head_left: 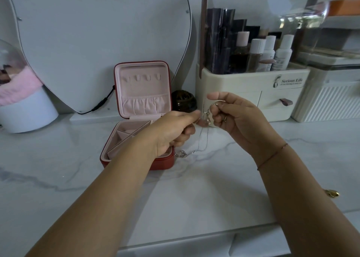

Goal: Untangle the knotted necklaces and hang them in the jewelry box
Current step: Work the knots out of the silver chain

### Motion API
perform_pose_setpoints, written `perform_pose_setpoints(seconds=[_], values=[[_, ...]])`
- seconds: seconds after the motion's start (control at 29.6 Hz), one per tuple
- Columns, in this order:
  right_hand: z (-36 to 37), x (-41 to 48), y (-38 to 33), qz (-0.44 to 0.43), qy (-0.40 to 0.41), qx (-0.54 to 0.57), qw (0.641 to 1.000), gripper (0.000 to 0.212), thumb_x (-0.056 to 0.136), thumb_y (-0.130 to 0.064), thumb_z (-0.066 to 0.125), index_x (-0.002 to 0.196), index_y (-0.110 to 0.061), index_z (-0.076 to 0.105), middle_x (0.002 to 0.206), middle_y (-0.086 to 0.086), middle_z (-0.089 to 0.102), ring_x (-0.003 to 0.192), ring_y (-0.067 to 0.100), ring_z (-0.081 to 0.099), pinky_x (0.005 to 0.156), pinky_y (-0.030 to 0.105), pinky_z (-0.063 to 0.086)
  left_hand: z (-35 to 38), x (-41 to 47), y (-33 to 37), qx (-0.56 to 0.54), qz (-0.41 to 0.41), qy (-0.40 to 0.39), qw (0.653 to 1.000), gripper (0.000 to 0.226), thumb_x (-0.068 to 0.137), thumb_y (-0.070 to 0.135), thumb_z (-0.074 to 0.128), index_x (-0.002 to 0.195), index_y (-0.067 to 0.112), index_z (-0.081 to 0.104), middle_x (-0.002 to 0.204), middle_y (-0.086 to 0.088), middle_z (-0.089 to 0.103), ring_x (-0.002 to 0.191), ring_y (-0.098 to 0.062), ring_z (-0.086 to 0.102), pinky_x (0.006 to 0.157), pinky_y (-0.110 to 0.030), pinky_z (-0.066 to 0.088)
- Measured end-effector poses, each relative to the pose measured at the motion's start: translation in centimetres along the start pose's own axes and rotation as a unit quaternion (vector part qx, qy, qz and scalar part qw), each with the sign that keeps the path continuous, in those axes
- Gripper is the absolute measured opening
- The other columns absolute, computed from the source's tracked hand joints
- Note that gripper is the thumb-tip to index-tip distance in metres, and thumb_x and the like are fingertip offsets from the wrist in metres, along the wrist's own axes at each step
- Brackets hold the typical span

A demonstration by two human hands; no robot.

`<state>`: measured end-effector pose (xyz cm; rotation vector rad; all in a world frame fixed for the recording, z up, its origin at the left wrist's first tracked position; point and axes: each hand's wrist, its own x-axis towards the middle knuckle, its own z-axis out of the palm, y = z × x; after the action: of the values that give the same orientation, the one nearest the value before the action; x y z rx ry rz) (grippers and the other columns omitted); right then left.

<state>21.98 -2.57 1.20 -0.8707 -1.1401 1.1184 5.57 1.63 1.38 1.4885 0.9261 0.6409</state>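
Untangling is the step in hand. The left hand (171, 133) and the right hand (241, 120) are raised close together above the white marble-veined bench (194, 198), each with its grip closed in a pinch on the knotted thin silver chain necklaces (206, 118). The knot, with a small pendant, sits between the fingertips. Loose chain hangs down from it, and its lower end lies in a small heap on the bench just beside the front corner of the box.

The red square jewelry box with pale pink lining (167, 164) stands open to the left of the hands, lid upright. The row of small pink hooks (140, 78) inside the lid is bare, so I judge that nothing has been hung yet. The next move likely calls for fine fingertip work: easing one strand out of the knot without pulling it tighter.

Behind the bench, a heart-shaped mirror (97, 42) leans on the pale wall. A cream cosmetics organiser with a clear lid (243, 81) stands to the right, and a dark round jar (184, 100) sits between it and the box.
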Motion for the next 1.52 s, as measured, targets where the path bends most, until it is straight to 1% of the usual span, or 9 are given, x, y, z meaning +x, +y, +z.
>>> perform_pose_setpoints(seconds=[0.1, 0.2, 0.37, 0.64, 0.91, 1.11, 1.22, 1.39, 1.52], values=[[0.03, 0.1, 0.11, 0.008, -0.005, 0.011, 1.0, 0.029, 0.095, 0.005, 0.035, 0.106, -0.007, 0.06, 0.064, 0.003, 0.053, 0.057, 0.013, 0.042, 0.089, 0.046, 0.043, 0.11, -0.19, 0.13, 0.005, 0.017, 0.014, 1.0, 0.02, 0.092, 0.031, 0.058, 0.085, 0.016, 0.07, 0.053, 0.006, 0.025, 0.04, -0.005, 0.017, 0.035, -0.016, 0.013], [0.08, 0.04, -0.01, 0.017, 0.003, 0.011, 1.0, 0.03, 0.094, 0.004, 0.034, 0.104, -0.007, 0.059, 0.061, 0.002, 0.049, 0.054, 0.012, 0.039, 0.071, 0.032, 0.039, 0.14, -0.17, 0.2, -0.002, 0.037, 0.039, 0.999, 0.01, 0.085, 0.026, 0.068, 0.083, 0.017, 0.07, 0.051, 0.006, 0.022, 0.04, -0.006, 0.016, 0.036, -0.018, 0.012], [0.05, 0.14, 0.15, 0.05, -0.005, -0.007, 0.999, 0.028, 0.096, -0.002, 0.033, 0.104, -0.006, 0.059, 0.059, 0.001, 0.039, 0.051, 0.011, 0.03, 0.05, 0.021, 0.029, -0.21, -0.04, 0.17, -0.038, 0.06, 0.073, 0.995, 0.023, 0.086, 0.031, 0.066, 0.097, 0.012, 0.072, 0.047, 0.007, 0.022, 0.038, -0.007, 0.016, 0.034, -0.015, 0.016], [0.26, -0.1, 0.6, 0.122, -0.096, -0.045, 0.987, 0.022, 0.1, -0.021, 0.041, 0.102, -0.004, 0.056, 0.06, -0.002, 0.035, 0.052, 0.006, 0.028, 0.049, 0.017, 0.027, 0.4, -0.36, 0.25, -0.011, 0.147, 0.102, 0.984, 0.018, 0.091, 0.02, 0.061, 0.102, 0.013, 0.072, 0.037, 0.012, 0.038, 0.036, -0.005, 0.021, 0.038, -0.017, 0.018], [0.24, 0.01, 0.37, 0.093, -0.07, -0.036, 0.993, 0.014, 0.096, -0.019, 0.051, 0.085, -0.011, 0.053, 0.064, -0.001, 0.043, 0.055, 0.007, 0.034, 0.052, 0.016, 0.034, 0.42, 0.0, 0.21, -0.017, 0.172, 0.143, 0.975, 0.01, 0.088, 0.018, 0.065, 0.092, 0.013, 0.073, 0.044, 0.01, 0.039, 0.04, -0.005, 0.028, 0.038, -0.015, 0.024], [0.25, 0.03, 0.2, 0.049, -0.015, -0.009, 0.999, 0.014, 0.094, -0.011, 0.054, 0.081, -0.011, 0.058, 0.065, 0.002, 0.052, 0.055, 0.008, 0.043, 0.052, 0.015, 0.039, 0.65, 0.35, 0.04, -0.102, 0.119, 0.084, 0.984, 0.01, 0.088, 0.007, 0.061, 0.083, 0.01, 0.068, 0.073, -0.003, 0.067, 0.071, -0.013, 0.064, 0.071, -0.025, 0.054], [0.09, 0.04, 0.26, 0.003, 0.007, -0.029, 1.0, 0.007, 0.092, -0.007, 0.057, 0.089, -0.01, 0.062, 0.067, 0.001, 0.054, 0.059, 0.007, 0.047, 0.058, 0.016, 0.042, 0.64, 0.36, 0.09, -0.139, 0.083, 0.04, 0.986, 0.01, 0.087, 0.005, 0.06, 0.085, 0.01, 0.068, 0.083, -0.007, 0.072, 0.078, -0.015, 0.069, 0.075, -0.025, 0.055], [0.43, 0.0, 0.23, -0.053, 0.037, -0.075, 0.995, 0.008, 0.09, -0.002, 0.06, 0.091, -0.009, 0.064, 0.067, 0.0, 0.06, 0.061, 0.007, 0.054, 0.061, 0.018, 0.045, 0.45, 0.33, -0.08, -0.089, 0.08, 0.037, 0.992, 0.011, 0.084, 0.007, 0.065, 0.079, 0.017, 0.068, 0.077, -0.001, 0.07, 0.079, -0.012, 0.066, 0.078, -0.028, 0.05], [0.51, -0.05, 0.13, -0.064, 0.037, -0.083, 0.994, 0.009, 0.09, -0.003, 0.059, 0.091, -0.011, 0.064, 0.067, -0.003, 0.063, 0.061, 0.006, 0.057, 0.063, 0.018, 0.047, 0.44, 0.1, 0.08, -0.081, 0.081, 0.014, 0.993, 0.018, 0.073, 0.019, 0.072, 0.09, 0.015, 0.07, 0.08, 0.001, 0.07, 0.078, -0.008, 0.066, 0.087, -0.031, 0.048]])
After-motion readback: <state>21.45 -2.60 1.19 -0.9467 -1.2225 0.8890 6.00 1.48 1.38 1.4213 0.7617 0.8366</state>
